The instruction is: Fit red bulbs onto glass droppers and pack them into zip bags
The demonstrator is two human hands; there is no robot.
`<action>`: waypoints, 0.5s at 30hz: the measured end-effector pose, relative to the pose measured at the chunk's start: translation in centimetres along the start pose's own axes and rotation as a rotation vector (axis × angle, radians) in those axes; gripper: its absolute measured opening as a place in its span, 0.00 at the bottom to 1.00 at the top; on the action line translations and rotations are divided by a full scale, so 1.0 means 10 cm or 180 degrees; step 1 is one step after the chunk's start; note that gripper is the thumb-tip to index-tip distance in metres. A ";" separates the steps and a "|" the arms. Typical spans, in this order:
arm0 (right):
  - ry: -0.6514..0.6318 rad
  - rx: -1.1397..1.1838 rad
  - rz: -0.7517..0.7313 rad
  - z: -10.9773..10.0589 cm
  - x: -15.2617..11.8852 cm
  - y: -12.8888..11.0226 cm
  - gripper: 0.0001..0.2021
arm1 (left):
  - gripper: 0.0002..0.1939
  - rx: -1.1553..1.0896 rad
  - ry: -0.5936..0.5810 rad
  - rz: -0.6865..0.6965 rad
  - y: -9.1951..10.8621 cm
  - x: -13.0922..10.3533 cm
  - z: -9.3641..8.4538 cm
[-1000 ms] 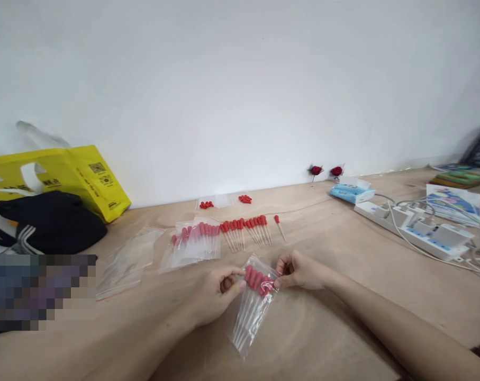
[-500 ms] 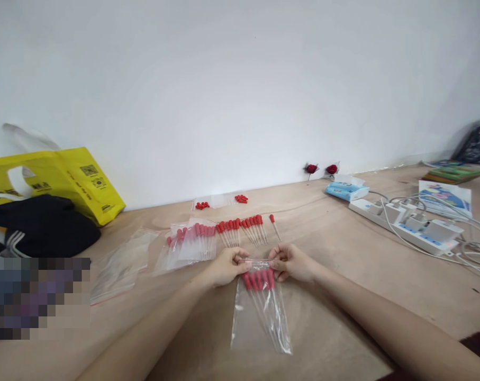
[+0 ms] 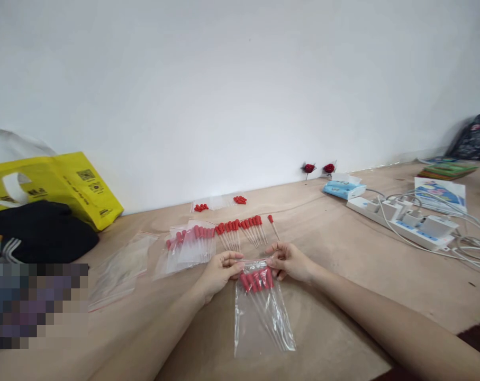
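Between my hands a clear zip bag (image 3: 247,323) lies with its top edge toward the wall. Several droppers with red rubber bulbs (image 3: 257,280) are inside it, their thin clear stems pointing toward me. My left hand (image 3: 219,272) pinches the left end of the bag's top edge, and my right hand (image 3: 289,262) pinches the right end. Just beyond, loose red-bulbed droppers (image 3: 228,227) lie in a row, with a single dropper (image 3: 272,223) apart on the right. Filled zip bags (image 3: 192,246) overlap to the left of that row.
Flat clear bags (image 3: 123,267) lie at left, near a black cloth item (image 3: 45,230) and a yellow bag (image 3: 92,185). Small red bulbs (image 3: 240,200) sit by the wall. On the right are a tissue pack (image 3: 343,189), a power strip (image 3: 402,225) with cables, and two dark red roses (image 3: 309,168).
My left hand's fingers have straightened somewhat and shifted slightly left along the bag's top edge. The bag's lower end has swung a little to the right. The right hand keeps its pinch.
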State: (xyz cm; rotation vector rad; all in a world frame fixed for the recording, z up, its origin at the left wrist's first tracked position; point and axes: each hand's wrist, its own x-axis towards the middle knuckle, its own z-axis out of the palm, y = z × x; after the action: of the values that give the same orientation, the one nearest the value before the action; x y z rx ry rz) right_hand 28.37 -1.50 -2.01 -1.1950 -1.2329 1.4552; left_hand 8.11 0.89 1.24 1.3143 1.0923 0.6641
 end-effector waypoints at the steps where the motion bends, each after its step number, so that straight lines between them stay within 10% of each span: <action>1: 0.0038 0.0064 -0.0071 0.01 0.00 0.01 0.23 | 0.19 -0.0127 0.0018 0.0015 -0.01 -0.02 0.01; 9: 0.0053 0.0215 -0.0394 0.08 0.00 0.03 0.25 | 0.37 0.0019 -0.0005 0.0609 -0.16 -0.14 0.10; 15: -0.0094 0.0040 -0.0267 0.05 -0.02 0.03 0.25 | 0.34 0.0430 0.0896 0.1039 0.11 -0.10 -0.49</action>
State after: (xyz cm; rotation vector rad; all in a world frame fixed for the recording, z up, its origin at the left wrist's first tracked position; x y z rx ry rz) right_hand 27.85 -1.78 -2.23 -1.1039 -1.2772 1.4214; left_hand 3.52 2.26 2.97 1.5670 1.1731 1.0579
